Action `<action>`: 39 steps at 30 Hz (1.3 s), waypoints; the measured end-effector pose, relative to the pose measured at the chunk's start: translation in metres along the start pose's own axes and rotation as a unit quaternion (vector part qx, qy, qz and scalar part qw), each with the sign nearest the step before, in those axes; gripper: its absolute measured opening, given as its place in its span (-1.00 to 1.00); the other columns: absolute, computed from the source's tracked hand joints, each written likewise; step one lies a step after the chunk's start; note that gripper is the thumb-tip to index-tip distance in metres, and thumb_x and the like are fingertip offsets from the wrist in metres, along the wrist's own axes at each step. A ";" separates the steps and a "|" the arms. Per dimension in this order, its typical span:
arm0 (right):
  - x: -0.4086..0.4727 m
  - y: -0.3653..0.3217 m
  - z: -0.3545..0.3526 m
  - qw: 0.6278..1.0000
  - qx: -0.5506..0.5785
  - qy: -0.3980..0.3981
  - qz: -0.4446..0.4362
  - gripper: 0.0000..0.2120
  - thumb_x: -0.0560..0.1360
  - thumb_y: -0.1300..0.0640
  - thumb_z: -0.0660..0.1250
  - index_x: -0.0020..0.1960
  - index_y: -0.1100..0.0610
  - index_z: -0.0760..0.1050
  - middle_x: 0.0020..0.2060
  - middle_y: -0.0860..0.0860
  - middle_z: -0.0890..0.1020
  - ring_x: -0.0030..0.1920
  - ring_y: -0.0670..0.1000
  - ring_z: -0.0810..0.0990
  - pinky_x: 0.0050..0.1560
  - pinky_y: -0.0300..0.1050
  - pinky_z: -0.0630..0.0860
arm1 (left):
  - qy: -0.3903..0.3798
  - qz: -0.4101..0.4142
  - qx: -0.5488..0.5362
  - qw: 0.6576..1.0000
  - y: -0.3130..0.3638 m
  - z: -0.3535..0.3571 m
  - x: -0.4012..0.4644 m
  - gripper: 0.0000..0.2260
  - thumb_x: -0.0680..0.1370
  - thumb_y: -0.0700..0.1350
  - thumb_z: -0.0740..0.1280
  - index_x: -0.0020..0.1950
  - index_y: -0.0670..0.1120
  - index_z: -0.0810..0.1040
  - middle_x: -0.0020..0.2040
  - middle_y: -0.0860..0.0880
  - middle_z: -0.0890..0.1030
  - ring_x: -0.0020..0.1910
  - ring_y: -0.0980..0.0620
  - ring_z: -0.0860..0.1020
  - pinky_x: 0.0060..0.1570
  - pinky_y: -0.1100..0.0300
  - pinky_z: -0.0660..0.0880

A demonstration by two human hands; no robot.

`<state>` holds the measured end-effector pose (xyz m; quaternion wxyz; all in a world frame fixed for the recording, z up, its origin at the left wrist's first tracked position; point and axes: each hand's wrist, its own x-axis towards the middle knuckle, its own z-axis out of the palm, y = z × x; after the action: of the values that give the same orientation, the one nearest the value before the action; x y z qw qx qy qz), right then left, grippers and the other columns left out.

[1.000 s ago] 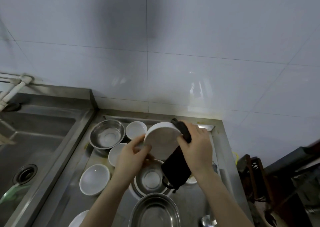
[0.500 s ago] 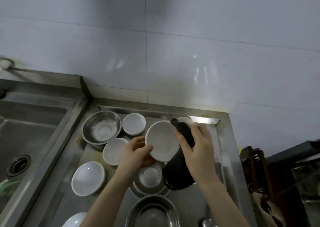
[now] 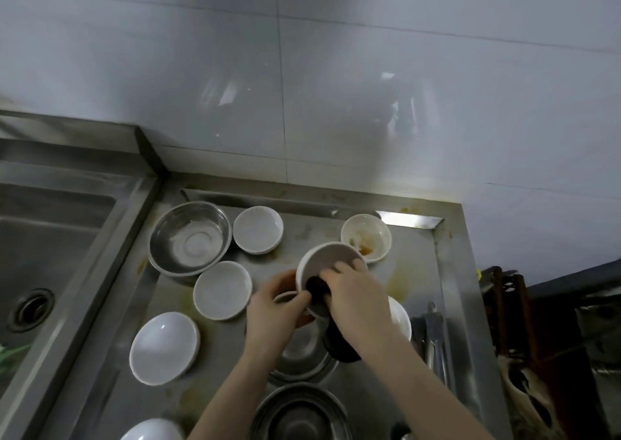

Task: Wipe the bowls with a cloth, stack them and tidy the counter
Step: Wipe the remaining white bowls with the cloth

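Note:
My left hand (image 3: 277, 308) grips the near rim of a white bowl (image 3: 327, 258) held tilted above the counter. My right hand (image 3: 356, 291) holds a dark cloth (image 3: 316, 285) pushed into the bowl; more of the cloth hangs below my wrist. A dirty white bowl (image 3: 366, 238) with brown residue stands just behind. Clean-looking white bowls (image 3: 258, 229) (image 3: 222, 290) (image 3: 164, 347) lie to the left. Steel bowls (image 3: 190, 238) (image 3: 300, 412) sit at the back left and near front; another steel bowl (image 3: 302, 355) lies under my hands.
A steel sink (image 3: 50, 244) with a drain lies to the left of the counter (image 3: 369, 389). Metal tongs (image 3: 435, 338) rest near the right edge. Yellowish stains mark the counter. A tiled wall rises behind. Dark clutter stands off the right side.
The bowl has turned from showing its underside to facing up. My right hand has moved the cloth from the rim into the bowl. The camera has tilted down.

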<state>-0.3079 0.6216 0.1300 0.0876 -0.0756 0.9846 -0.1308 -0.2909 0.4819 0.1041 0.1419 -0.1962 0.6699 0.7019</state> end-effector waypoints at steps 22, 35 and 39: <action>-0.013 0.110 0.015 0.930 0.239 0.261 0.097 -0.68 0.36 0.33 0.52 0.07 0.16 0.59 0.02 -0.02 0.51 0.02 -0.03 0.51 0.06 -0.26 0.45 | 0.149 -0.204 -0.246 0.936 -0.070 0.033 0.137 -0.64 0.56 -0.27 0.40 0.35 -0.24 0.49 0.13 -0.23 0.62 -0.02 -0.13 0.65 -0.22 0.14 0.65; -0.019 0.125 -0.002 0.920 0.242 0.281 0.123 -0.69 0.38 0.27 0.51 0.09 0.18 0.53 0.07 -0.02 0.50 0.07 -0.16 0.46 0.03 -0.46 0.41 | 0.043 -0.260 -0.111 0.958 -0.070 0.083 0.123 -0.86 0.58 -0.25 0.37 0.11 -0.28 0.57 -0.16 -0.19 0.63 -0.22 -0.09 0.63 -0.17 0.09 0.61; -0.018 0.145 -0.012 0.918 0.268 0.271 0.109 -0.65 0.33 0.35 0.51 0.04 0.12 0.51 0.05 -0.12 0.44 0.10 -0.24 0.46 0.12 -0.37 0.45 | 0.000 -0.312 -0.118 0.943 -0.060 0.118 0.144 -0.90 0.62 -0.08 0.34 0.06 -0.08 0.49 0.05 -0.15 0.61 -0.01 -0.11 0.63 -0.03 0.03 0.60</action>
<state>-0.3106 0.7661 0.1052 -0.1519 0.0968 0.9011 -0.3945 -0.4004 0.5942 -0.0124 0.3298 -0.4109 0.4870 0.6966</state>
